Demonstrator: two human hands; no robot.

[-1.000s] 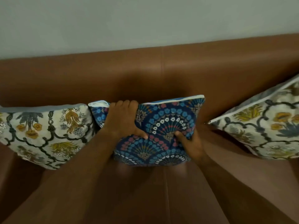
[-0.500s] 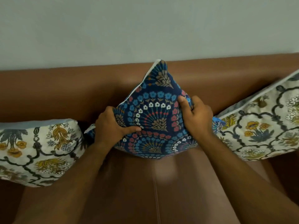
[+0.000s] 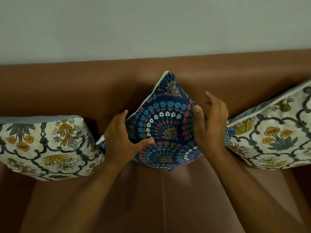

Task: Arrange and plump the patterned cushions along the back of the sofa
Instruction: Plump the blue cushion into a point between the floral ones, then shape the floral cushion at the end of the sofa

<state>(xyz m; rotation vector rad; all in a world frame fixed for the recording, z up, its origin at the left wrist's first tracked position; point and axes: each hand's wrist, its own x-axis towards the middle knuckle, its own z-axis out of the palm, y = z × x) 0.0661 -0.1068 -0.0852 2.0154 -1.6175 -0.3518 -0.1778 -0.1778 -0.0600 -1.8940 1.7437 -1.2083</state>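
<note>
A dark blue cushion (image 3: 165, 125) with fan and flower print stands on one corner like a diamond, leaning on the brown sofa back (image 3: 84, 84). My left hand (image 3: 121, 138) holds its left edge, thumb across the front and fingers behind. My right hand (image 3: 210, 121) hovers at the cushion's right edge with fingers spread, only the thumb near the fabric. Two cream floral cushions flank it: one (image 3: 43, 145) lies at the left, apart from the blue one, and the other (image 3: 276, 132) leans at the right, touching its lower right corner.
The brown leather seat (image 3: 161, 199) with a centre seam runs under my forearms. A pale grey-green wall (image 3: 151, 26) rises behind the sofa back.
The blue cushion was turned from flat and level onto one corner. My right hand, which gripped its right side half a second ago, has let go and spread its fingers.
</note>
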